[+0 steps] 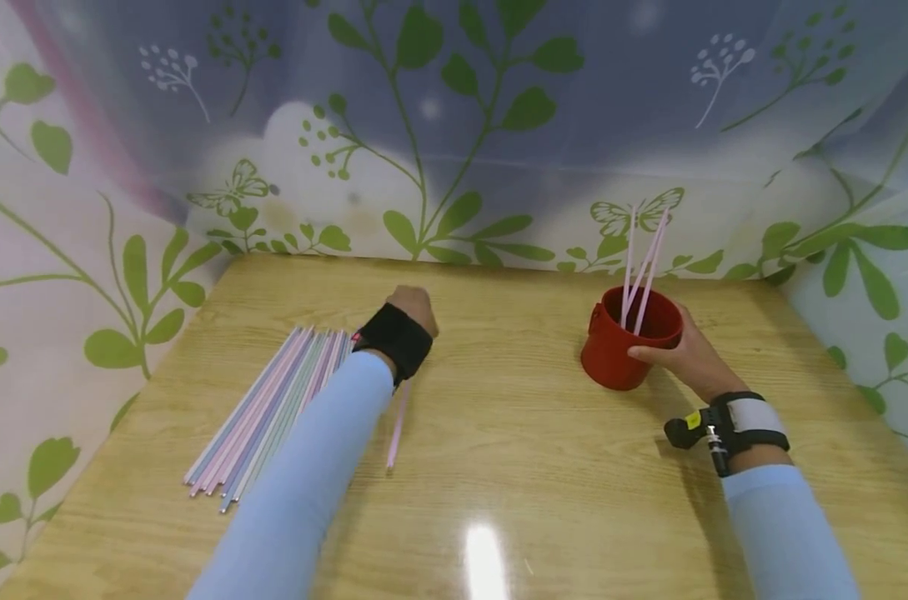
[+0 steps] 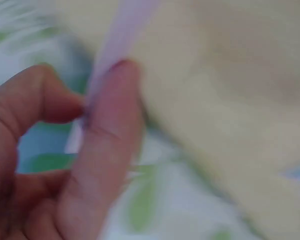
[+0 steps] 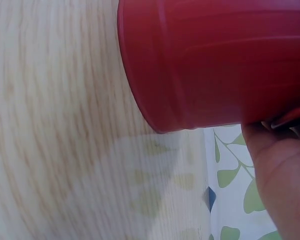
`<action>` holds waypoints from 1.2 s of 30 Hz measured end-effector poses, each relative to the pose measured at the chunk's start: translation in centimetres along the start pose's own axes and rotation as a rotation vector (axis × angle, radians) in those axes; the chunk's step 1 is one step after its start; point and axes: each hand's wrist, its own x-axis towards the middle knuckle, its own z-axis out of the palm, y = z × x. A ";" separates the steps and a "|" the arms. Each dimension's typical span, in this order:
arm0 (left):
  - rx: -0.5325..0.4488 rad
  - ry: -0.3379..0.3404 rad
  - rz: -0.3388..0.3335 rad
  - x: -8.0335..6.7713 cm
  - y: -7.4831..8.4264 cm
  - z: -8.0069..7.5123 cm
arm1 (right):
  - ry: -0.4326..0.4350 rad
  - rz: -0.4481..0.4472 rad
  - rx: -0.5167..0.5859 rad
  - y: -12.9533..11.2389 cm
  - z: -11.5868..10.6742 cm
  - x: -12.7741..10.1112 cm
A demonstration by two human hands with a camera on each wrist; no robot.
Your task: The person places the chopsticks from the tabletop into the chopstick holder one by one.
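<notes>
The left hand (image 1: 414, 308) pinches one pink straw (image 1: 398, 425) between its fingers (image 2: 110, 110), with almost no gap. It is just right of the far end of a pile of straws (image 1: 254, 421) on the left of the table (image 1: 514, 417). The right hand (image 1: 694, 358) holds the right side of a red bucket (image 1: 611, 362), its thumb near the rim. The bucket stands upright on the right, with a few pink straws (image 1: 629, 267) leaning inside.
</notes>
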 end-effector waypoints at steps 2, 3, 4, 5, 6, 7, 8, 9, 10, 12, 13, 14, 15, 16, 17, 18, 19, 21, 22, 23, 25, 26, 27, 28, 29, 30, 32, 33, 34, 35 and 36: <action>-0.157 0.060 0.087 1.4 1.9 -2.5 | 0.001 -0.001 0.002 0.0 0.2 0.1; -0.299 0.096 0.116 1.9 3.2 -3.9 | 0.002 -0.001 0.005 0.0 0.2 0.1; -0.419 0.158 0.183 2.2 4.4 -5.2 | 0.004 0.001 0.009 0.0 0.4 0.1; -0.537 0.230 0.260 2.3 5.7 -6.3 | 0.003 0.003 0.015 0.1 0.5 0.1; -0.634 0.323 0.350 2.2 7.0 -7.2 | 0.003 0.005 0.020 0.1 0.6 0.1; -0.722 0.401 0.423 2.0 8.3 -8.0 | 0.004 0.008 0.023 0.1 0.7 0.1; -0.800 0.452 0.492 1.7 9.4 -8.5 | 0.003 0.009 0.025 0.1 0.7 0.1; -0.858 0.494 0.551 1.3 10.4 -8.8 | 0.002 0.011 0.023 0.1 0.8 0.1; -0.902 0.527 0.589 1.0 11.4 -8.8 | 0.004 0.013 0.018 0.2 0.9 0.2; -0.973 0.529 0.623 0.5 12.9 -8.0 | 0.012 0.016 0.007 0.2 1.0 0.2; -0.985 0.506 0.617 0.4 13.5 -7.3 | 0.016 0.021 0.003 0.2 1.1 0.3; -0.976 0.477 0.611 0.4 13.9 -6.3 | 0.014 0.019 0.007 0.3 1.2 0.3; -0.952 0.451 0.602 0.4 14.3 -5.2 | 0.016 0.021 0.009 0.3 1.3 0.3; -0.920 0.423 0.592 0.7 14.5 -4.0 | 0.013 0.022 0.017 0.4 1.4 0.4; -0.883 0.391 0.581 0.9 14.6 -2.8 | 0.009 0.020 0.029 0.4 1.5 0.4; -0.852 0.358 0.570 1.1 14.6 -1.8 | 0.001 0.018 0.042 0.4 1.7 0.5; -0.822 0.327 0.553 1.3 14.7 -0.8 | -0.007 0.015 0.055 0.1 2.0 0.5; -0.795 0.285 0.517 1.6 14.6 0.6 | -0.021 0.005 0.072 -0.3 2.4 0.6; -0.795 0.267 0.493 1.7 14.6 1.1 | -0.025 0.002 0.075 -0.4 2.6 0.7; -0.795 0.255 0.468 1.8 14.6 1.5 | -0.027 -0.002 0.074 -0.5 2.7 0.8; -0.808 0.250 0.417 2.0 14.5 2.4 | -0.028 0.003 0.065 -0.6 3.0 1.1; -0.813 0.253 0.393 2.1 14.4 2.8 | -0.027 0.004 0.057 -0.5 3.0 1.2; -0.816 0.255 0.372 2.2 14.3 3.1 | -0.024 0.012 0.051 -0.2 3.1 1.4; -0.816 0.252 0.350 2.2 14.2 3.4 | -0.020 0.017 0.044 -0.1 3.1 1.4; -0.811 0.254 0.333 2.3 14.1 3.6 | -0.017 0.019 0.045 0.0 3.1 1.4; -0.805 0.254 0.320 2.3 13.9 3.7 | -0.013 0.022 0.041 0.1 3.1 1.4; -0.786 0.238 0.294 2.4 13.4 3.6 | -0.003 0.017 0.036 0.1 3.0 1.3; -0.772 0.230 0.291 2.5 13.1 3.5 | 0.003 0.015 0.030 0.1 2.9 1.2; -0.753 0.222 0.291 2.5 12.8 3.4 | 0.009 0.011 0.023 0.1 2.8 1.0; -0.728 0.213 0.295 2.6 12.4 3.3 | 0.013 0.008 0.018 0.1 2.6 0.9; -0.702 0.204 0.304 2.6 11.9 3.1 | 0.017 0.008 0.011 0.0 2.5 0.8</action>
